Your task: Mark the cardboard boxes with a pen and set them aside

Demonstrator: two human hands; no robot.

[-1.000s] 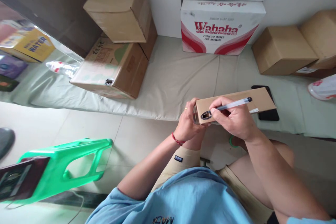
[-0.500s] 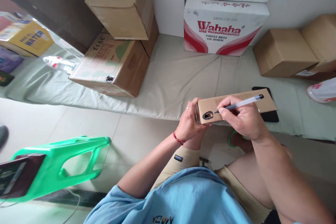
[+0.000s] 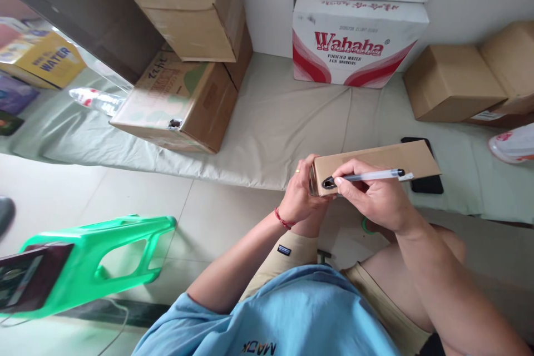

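Observation:
A narrow brown cardboard box lies at the edge of the cloth-covered surface. My left hand is wrapped around its left end, fingers along the far side and the near side. Between the fingers of my right hand is a pen with a clear barrel and a dark end. The pen's tip is at a small hole with a black inked outline near the box's left end. My right fingers partly cover that outline. Under the box's right end a black phone-like flat object partly shows.
A Wahaha water carton stands at the back. Stacked cardboard boxes sit on the left, the lower one with a similar dark-edged hole. More brown boxes are on the right. A green plastic stool stands on the floor at left.
My right hand has shifted left with the pen, bringing the tip onto the hole's outline. The pen now lies flatter. My left hand and the box stay put.

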